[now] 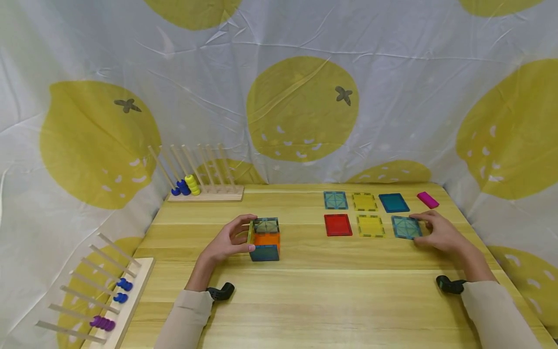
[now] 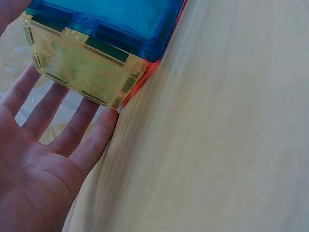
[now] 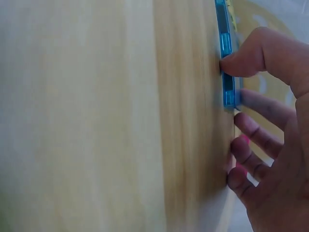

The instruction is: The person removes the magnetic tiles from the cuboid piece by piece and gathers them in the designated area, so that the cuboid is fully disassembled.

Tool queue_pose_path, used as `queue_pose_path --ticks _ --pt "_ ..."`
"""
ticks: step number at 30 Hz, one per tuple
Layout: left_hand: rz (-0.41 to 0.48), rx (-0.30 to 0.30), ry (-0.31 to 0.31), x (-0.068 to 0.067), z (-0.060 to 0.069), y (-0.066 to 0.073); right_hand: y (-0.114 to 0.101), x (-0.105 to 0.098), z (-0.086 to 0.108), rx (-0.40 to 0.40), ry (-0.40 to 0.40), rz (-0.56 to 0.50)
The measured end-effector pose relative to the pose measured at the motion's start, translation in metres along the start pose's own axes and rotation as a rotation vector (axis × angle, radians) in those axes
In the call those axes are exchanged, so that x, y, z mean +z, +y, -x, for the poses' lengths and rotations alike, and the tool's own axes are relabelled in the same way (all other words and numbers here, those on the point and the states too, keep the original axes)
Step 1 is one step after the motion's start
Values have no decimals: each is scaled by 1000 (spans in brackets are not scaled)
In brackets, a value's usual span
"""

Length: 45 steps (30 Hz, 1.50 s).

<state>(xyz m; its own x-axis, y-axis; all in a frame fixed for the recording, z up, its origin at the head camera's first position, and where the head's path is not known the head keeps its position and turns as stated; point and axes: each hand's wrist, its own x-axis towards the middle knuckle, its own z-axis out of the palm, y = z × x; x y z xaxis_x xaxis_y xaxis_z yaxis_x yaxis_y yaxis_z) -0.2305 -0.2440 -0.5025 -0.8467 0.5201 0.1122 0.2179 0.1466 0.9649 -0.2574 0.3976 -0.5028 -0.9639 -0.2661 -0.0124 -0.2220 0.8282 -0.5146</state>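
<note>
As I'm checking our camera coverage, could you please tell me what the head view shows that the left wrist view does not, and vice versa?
Only the head view: the right grip pinching a translucent light-blue square plastic tile, the flat red square plastic tile, the magenta bar and the pale wooden peg racks with coloured beads.

Only the left wrist view: the left grip from its palm side, and a translucent yellow plastic wall face-on.

Both: the left grip at the box of coloured plastic tiles, and the pale wooden tabletop.
</note>
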Motion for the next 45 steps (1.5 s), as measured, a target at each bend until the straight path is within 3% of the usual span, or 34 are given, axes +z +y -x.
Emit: queue_pose_path --ticks 13,21,24,30,45 --pt "-3 4 1 -1 0 -3 0 0 -2 -37 -24 20" --pt "18 28 -13 0 2 -2 -15 0 8 35 96 -50" --pt "10 7 1 0 3 -1 -25 0 9 43 143 -83" --pt "5 -28 27 1 1 0 -53 3 7 -23 188 -153" --pt "-33 -15 28 4 -3 -2 -135 46 -14 -158 104 -326"
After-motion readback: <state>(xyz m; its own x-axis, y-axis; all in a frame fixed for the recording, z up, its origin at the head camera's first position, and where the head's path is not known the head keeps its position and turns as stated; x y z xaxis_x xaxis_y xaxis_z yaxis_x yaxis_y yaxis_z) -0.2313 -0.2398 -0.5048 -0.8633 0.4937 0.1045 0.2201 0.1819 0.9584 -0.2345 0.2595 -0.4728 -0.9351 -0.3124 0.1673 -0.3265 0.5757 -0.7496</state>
